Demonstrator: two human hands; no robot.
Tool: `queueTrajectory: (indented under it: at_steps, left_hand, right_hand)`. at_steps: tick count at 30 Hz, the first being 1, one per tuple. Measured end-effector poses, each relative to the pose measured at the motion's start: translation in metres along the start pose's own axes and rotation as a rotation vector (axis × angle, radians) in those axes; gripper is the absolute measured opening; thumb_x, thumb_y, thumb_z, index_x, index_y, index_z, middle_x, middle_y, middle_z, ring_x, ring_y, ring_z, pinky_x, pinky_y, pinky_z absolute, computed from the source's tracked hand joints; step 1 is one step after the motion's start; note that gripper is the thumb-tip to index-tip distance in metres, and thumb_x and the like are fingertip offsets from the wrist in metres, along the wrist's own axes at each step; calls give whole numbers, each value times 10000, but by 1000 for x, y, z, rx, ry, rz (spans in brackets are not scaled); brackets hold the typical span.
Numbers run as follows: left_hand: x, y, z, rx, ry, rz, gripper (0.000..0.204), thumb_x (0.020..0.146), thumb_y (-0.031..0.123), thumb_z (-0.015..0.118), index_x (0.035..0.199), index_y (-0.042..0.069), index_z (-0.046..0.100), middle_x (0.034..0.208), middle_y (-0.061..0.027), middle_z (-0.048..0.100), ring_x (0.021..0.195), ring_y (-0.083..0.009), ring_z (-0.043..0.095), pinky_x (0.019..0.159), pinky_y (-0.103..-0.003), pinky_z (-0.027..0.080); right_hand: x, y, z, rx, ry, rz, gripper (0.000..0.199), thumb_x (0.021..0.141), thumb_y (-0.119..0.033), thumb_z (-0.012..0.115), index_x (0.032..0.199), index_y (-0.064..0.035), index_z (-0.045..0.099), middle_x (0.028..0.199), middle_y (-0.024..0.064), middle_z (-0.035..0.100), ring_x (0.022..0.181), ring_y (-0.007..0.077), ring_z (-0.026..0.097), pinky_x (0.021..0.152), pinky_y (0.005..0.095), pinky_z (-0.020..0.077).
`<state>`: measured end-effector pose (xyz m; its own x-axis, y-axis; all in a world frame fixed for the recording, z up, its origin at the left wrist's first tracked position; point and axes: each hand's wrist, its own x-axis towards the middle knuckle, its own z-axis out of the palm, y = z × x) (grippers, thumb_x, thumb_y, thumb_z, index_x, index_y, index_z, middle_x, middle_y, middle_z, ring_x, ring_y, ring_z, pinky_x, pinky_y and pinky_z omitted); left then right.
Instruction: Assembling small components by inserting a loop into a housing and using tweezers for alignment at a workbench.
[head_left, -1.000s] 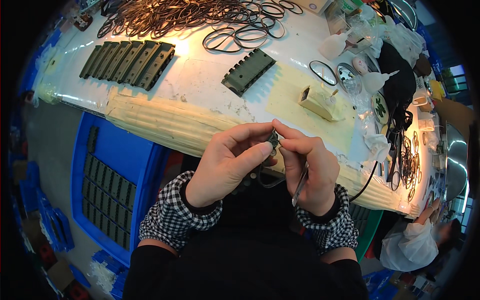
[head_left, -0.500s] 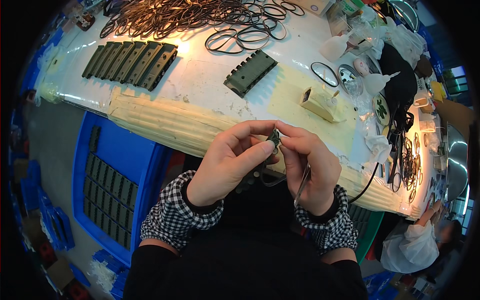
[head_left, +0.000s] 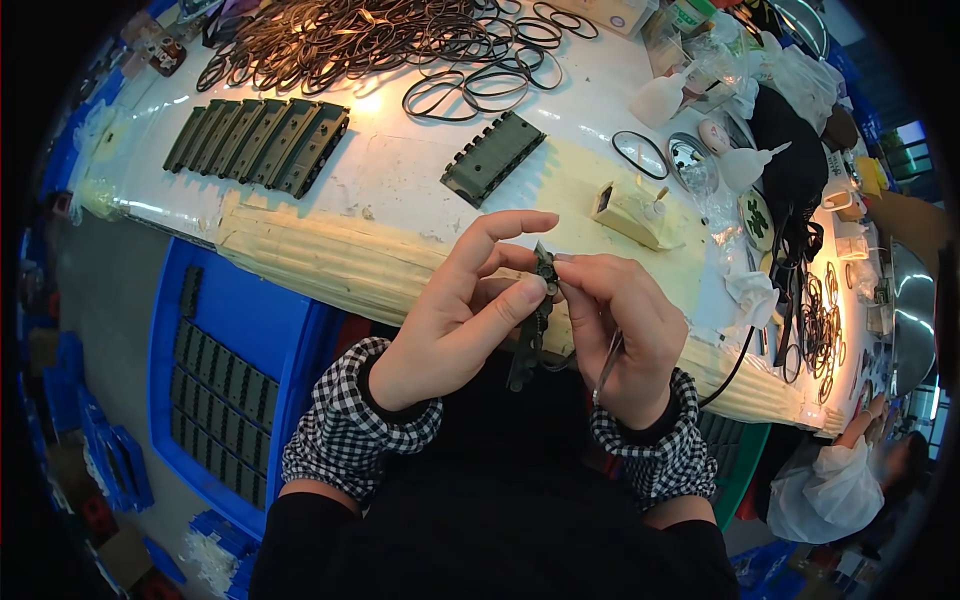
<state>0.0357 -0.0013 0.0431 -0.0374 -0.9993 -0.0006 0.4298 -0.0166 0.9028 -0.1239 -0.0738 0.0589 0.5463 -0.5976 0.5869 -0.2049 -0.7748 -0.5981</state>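
Near the table's front edge, my left hand (head_left: 450,305) grips a dark green plastic part (head_left: 528,355) between thumb and fingers, its index finger lifted away. The part is seen edge-on, with small round pieces along it, and its lower end hangs below the thumb. My right hand (head_left: 630,325) is closed, thumb and forefinger pinched at the upper end of the part. A thin dark band (head_left: 607,368) hangs from the right-hand fingers; part of it is hidden behind them. On the table beyond lies a similar green part (head_left: 495,155) with black knobs along its edges.
A row of several green parts (head_left: 255,140) stands at the left, below a heap of dark bands (head_left: 330,40). A cream block (head_left: 635,215), squeeze bottles (head_left: 655,98) and cables crowd the right. A blue bin (head_left: 225,330) with more parts sits lower left; another person (head_left: 830,490) is at far right.
The green part has turned so that more of its length hangs down into view. My left index finger has lifted off it. My right hand keeps its pinch nearby.
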Motion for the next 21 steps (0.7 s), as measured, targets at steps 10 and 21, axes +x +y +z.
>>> queueTrajectory:
  at_steps: [10,21]
  left_hand:
    - [5,-14,-2,98,-1,128,312,966,80,511,1265,59,425,1126,-83,467,947,-84,589,789,-196,471]
    - [9,-11,-9,36,-71,25,350,955,91,533,1278,55,403,1155,-95,466,951,-85,594,762,-187,464]
  right_hand:
    - [3,4,-3,-36,-38,-13,169,785,27,654,943,-28,623,818,108,630,683,269,643,558,323,502]
    - [2,2,-5,174,-74,202,140,836,15,639,970,-25,626,850,92,619,655,190,621,520,272,479]
